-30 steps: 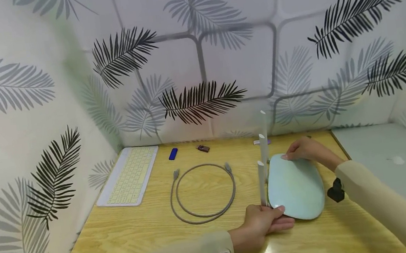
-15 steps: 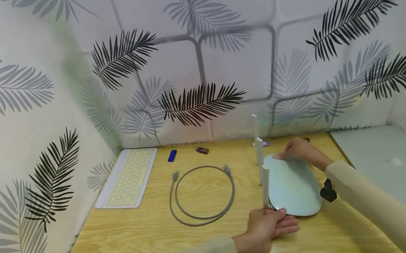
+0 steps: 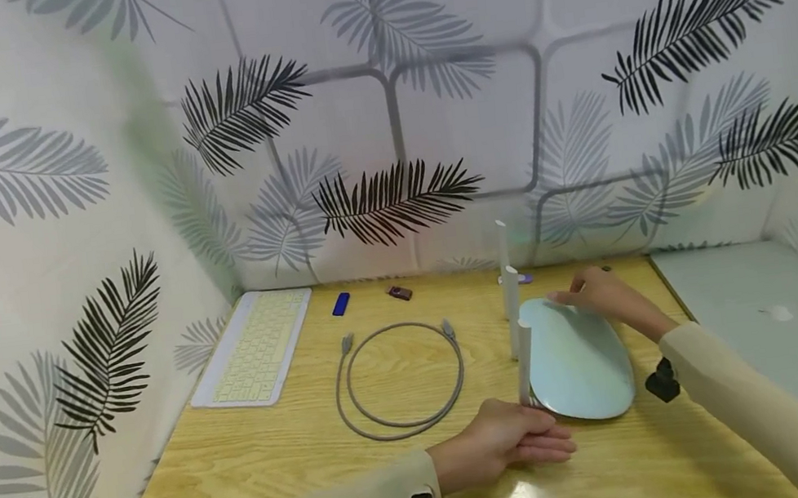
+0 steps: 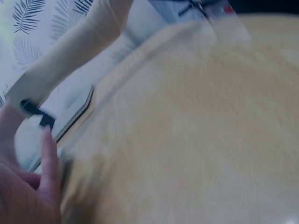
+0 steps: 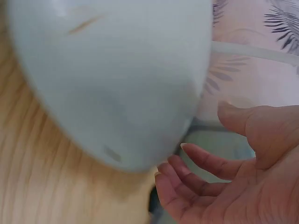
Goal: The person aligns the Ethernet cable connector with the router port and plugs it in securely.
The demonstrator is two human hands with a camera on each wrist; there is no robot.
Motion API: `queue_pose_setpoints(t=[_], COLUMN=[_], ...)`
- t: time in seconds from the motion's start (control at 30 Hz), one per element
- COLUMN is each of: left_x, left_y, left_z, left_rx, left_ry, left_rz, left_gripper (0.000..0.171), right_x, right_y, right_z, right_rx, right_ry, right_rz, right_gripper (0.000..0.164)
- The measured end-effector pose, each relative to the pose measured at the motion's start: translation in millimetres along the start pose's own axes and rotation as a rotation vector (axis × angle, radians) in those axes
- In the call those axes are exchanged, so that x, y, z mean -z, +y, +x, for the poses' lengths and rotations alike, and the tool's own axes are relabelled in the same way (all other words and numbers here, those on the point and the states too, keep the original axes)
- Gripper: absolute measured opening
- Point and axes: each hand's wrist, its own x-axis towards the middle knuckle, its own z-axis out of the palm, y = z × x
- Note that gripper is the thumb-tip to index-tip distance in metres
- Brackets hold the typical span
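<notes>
A pale, rounded Wi-Fi router (image 3: pixel 578 364) lies on the wooden table, its upright white antennas (image 3: pixel 525 362) along the left side. At its near left corner is my left hand (image 3: pixel 502 438), palm turned up and fingers straight, right beside the base of the nearest antenna. My right hand (image 3: pixel 600 300) is at the router's far end, thumb by the top edge. The right wrist view shows the router's smooth top (image 5: pixel 117 84) close up; there the thumb and loosely bent fingers of the right hand (image 5: pixel 233 172) are spread apart at its edge, with nothing pinched between them.
A coiled grey network cable (image 3: pixel 399 380) lies left of the router, and a white keyboard (image 3: pixel 255 347) further left. Along the back are a blue USB stick (image 3: pixel 341 304), a brown one (image 3: pixel 400 292) and a purple-white one (image 3: pixel 516 278). A closed silver laptop (image 3: pixel 770 330) is at right.
The router has come down level onto the table, its near end shifting slightly away. My left thumb has come off its top, and my right hand has loosened from its far edge.
</notes>
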Motion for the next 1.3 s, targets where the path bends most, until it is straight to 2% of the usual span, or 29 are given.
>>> queue_pose_setpoints(t=[0.1, 0.17, 0.23, 0.33, 0.4, 0.5, 0.57, 0.63, 0.73, 0.83, 0.93, 1.03, 1.13, 1.3], left_x=[23.0, 41.7, 61.3, 85.1, 93.6, 96.7, 95.1, 91.2, 82.0, 72.6, 67.1, 64.9, 64.3, 65.6], left_y=[20.7, 37.3, 54.6, 78.9, 92.3, 105.5, 110.5, 113.1, 113.8, 113.6, 114.3, 117.7, 123.1, 131.6], left_z=[-8.3, -8.5, -1.5, 19.7, 37.3, 66.1, 87.3, 107.1, 131.5, 146.9, 158.5, 164.3, 164.6, 164.5], left_rx=[-0.034, -0.086, -0.155, -0.294, -0.374, -0.463, -0.506, -0.527, -0.483, -0.357, -0.261, -0.205, -0.181, -0.182], left_ry=[-0.004, 0.04, 0.097, 0.179, 0.226, 0.283, 0.283, 0.252, 0.157, 0.071, 0.005, -0.065, -0.116, -0.166], left_rz=[0.176, 0.267, 0.329, 0.396, 0.42, 0.458, 0.483, 0.492, 0.444, 0.38, 0.381, 0.425, 0.501, 0.661], left_gripper=[0.018, 0.019, 0.02, 0.024, 0.024, 0.025, 0.026, 0.029, 0.032, 0.033, 0.032, 0.032, 0.031, 0.023], right_x=[9, 15, 20, 25, 26, 19, 9, 0, -13, -19, -19, -18, -16, -11], right_y=[5, 7, 9, 13, 16, 21, 24, 26, 28, 29, 28, 26, 25, 27], right_z=[-16, -29, -44, -65, -77, -88, -92, -94, -97, -101, -103, -103, -99, -93], right_rx=[0.019, 0.021, -0.008, -0.087, -0.151, -0.207, -0.233, -0.24, -0.263, -0.276, -0.278, -0.266, -0.257, -0.255], right_ry=[0.016, 0.017, -0.028, -0.13, -0.213, -0.301, -0.333, -0.349, -0.356, -0.344, -0.326, -0.316, -0.315, -0.309], right_rz=[-0.047, -0.074, -0.077, -0.05, 0.006, 0.075, 0.135, 0.178, 0.255, 0.306, 0.337, 0.337, 0.333, 0.32], right_gripper=[0.061, 0.059, 0.062, 0.062, 0.063, 0.065, 0.064, 0.063, 0.061, 0.059, 0.057, 0.056, 0.053, 0.051])
